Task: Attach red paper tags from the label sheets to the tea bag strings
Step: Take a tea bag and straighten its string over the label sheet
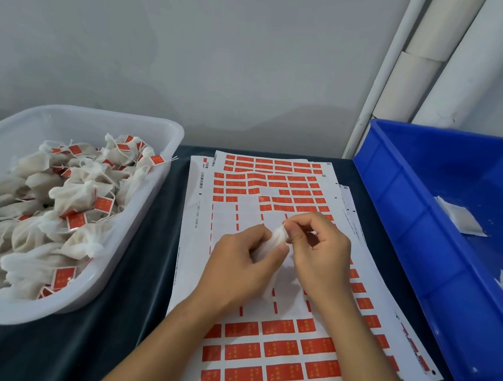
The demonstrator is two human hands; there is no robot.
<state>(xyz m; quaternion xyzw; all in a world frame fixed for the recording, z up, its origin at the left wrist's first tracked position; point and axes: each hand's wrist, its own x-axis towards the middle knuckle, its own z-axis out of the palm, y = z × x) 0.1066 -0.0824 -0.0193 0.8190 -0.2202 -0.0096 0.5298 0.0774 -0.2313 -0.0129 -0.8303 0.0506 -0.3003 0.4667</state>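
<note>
A white tea bag (276, 242) is held between both hands above the label sheets. My left hand (239, 264) grips its body from the left. My right hand (317, 251) pinches its top, thumb and forefinger closed near the gathered end; the string is too small to make out. White label sheets (242, 219) with rows of red paper tags (280, 353) lie under the hands, with the middle rows peeled off.
A clear plastic tub (141, 212) at the left holds a heap of tea bags with red tags (103, 203) attached. A blue bin (420, 232) at the right holds a few white tea bags (459, 218). Dark cloth covers the table (137, 271). White pipes stand behind.
</note>
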